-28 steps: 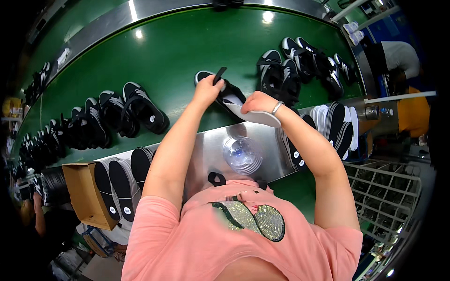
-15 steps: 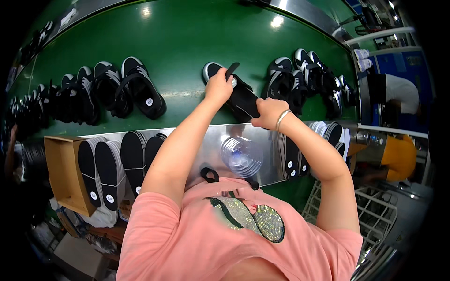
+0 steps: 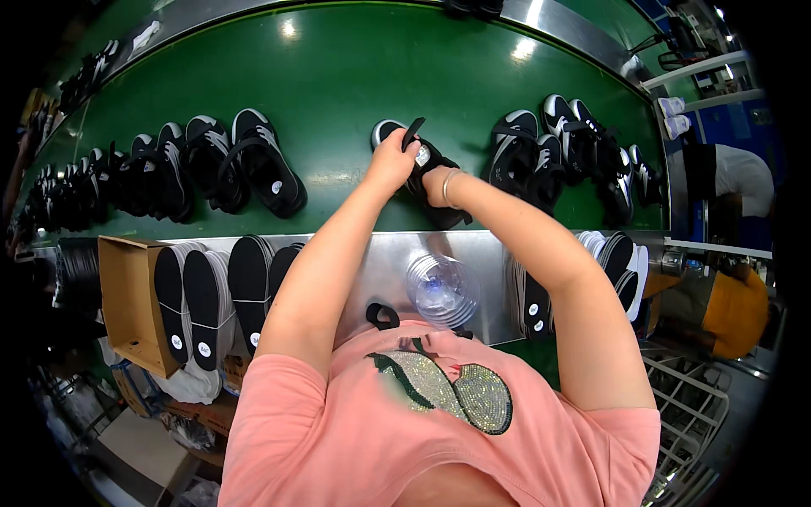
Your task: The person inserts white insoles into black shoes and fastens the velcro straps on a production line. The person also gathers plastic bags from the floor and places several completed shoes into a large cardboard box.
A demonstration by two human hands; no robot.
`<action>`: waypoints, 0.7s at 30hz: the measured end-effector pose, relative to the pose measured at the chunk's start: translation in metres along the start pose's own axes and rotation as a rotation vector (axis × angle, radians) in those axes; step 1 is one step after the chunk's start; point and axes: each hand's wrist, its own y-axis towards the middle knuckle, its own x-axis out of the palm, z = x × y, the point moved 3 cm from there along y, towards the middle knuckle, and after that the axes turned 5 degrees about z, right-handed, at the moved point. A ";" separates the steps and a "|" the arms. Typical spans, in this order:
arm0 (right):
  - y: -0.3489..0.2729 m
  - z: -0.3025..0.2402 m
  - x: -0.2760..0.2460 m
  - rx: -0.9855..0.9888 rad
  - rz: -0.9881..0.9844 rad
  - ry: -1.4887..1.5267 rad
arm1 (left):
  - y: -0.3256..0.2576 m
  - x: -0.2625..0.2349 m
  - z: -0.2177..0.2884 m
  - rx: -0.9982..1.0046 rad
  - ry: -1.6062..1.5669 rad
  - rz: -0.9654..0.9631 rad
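Observation:
A black shoe [image 3: 441,211] with a light toe rests on the green surface in front of me, toe pointing away. My left hand [image 3: 394,160] is closed on its upper near the toe, and a black strap [image 3: 412,133] stands up beside the fingers. A shiny silvery patch [image 3: 423,155] shows at the shoe's front. My right hand [image 3: 437,184] reaches into the shoe's opening, its fingers hidden inside. The insole is out of sight beneath that hand.
Rows of black shoes [image 3: 269,165] stand left and right on the green table [image 3: 355,59]. Bundled insoles [image 3: 203,308], a cardboard box [image 3: 135,313] and a clear plastic container [image 3: 442,291] line the near metal ledge [image 3: 372,266]. Another person's orange clothing [image 3: 737,311] shows at right.
My right hand has moved from the heel end of the black insole forward into the shoe. My left hand keeps its hold near the toe. The whole view has shifted slightly.

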 end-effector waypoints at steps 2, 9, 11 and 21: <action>0.003 -0.002 -0.005 -0.049 -0.100 -0.066 | 0.002 0.001 -0.001 -0.003 0.006 0.000; -0.005 -0.007 -0.001 0.053 0.046 -0.125 | -0.005 -0.001 0.011 0.033 0.162 0.017; -0.007 -0.006 0.001 -0.082 -0.067 -0.286 | -0.003 0.000 0.009 0.058 0.149 0.027; -0.033 0.004 0.016 -0.076 -0.020 0.269 | -0.003 0.003 0.005 0.051 0.071 0.077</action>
